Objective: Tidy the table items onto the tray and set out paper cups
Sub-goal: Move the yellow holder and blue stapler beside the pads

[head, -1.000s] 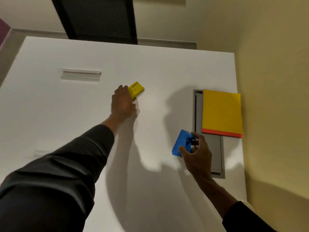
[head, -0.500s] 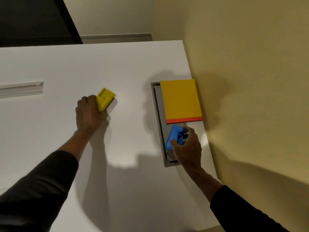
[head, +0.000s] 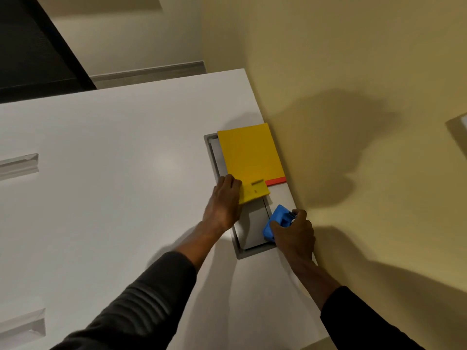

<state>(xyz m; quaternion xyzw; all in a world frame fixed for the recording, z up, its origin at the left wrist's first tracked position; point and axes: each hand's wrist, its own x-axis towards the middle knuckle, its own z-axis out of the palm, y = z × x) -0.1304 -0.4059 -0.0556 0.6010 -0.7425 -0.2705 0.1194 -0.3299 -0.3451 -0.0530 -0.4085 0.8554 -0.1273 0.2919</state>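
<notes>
At the far left edge of the frame, two clear, glassy strips (head: 19,164) (head: 22,324) lie on the white counter (head: 113,160), one at mid-height and one near the lower left corner; what they are cannot be told. The counter fills the left and centre of the frame, and a dark panel (head: 30,46) stands beyond it in the upper left.

From the lower left a dark sleeve (head: 141,299) runs up toward the centre to the left hand (head: 223,203). Its fingers are closed on the near-left end of a small yellow block (head: 254,192), which overlaps the near corner of the yellow pad and hangs over the tray.

The tray (head: 214,157) is a grey, shallow rectangle right of centre, set close to the counter's right edge. A flat yellow pad (head: 249,152) with a red strip along its near edge covers the tray's far half and reaches past its right rim.

Further right, the right hand (head: 294,233) grips a blue block (head: 276,221) between thumb and fingers, over the tray's near right rim. Whether the block touches the tray cannot be told. A yellow wall (head: 353,72) fills the right of the frame, with shadows on it.
</notes>
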